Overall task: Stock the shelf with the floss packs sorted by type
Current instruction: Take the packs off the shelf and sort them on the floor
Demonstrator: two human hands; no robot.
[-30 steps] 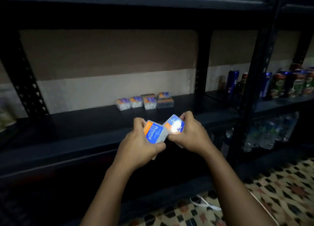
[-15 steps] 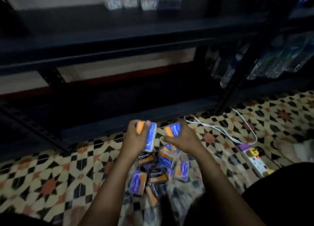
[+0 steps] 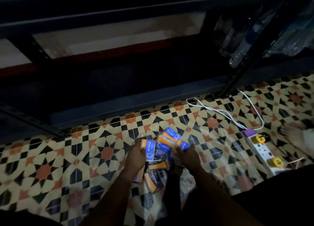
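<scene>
- the pile of floss packs lies on the patterned floor tiles, in front of the dark shelf.
- the left hand is at the left edge of the pile, fingers curled round a blue and orange pack marked "round".
- the right hand is at the right edge of the pile, pinching another blue pack.
- black packs marked "charcoal" sit in the pile between the hands.
- right of the pile lie a white power strip and its cable.
- water bottles stand well behind the pile to the right.
</scene>
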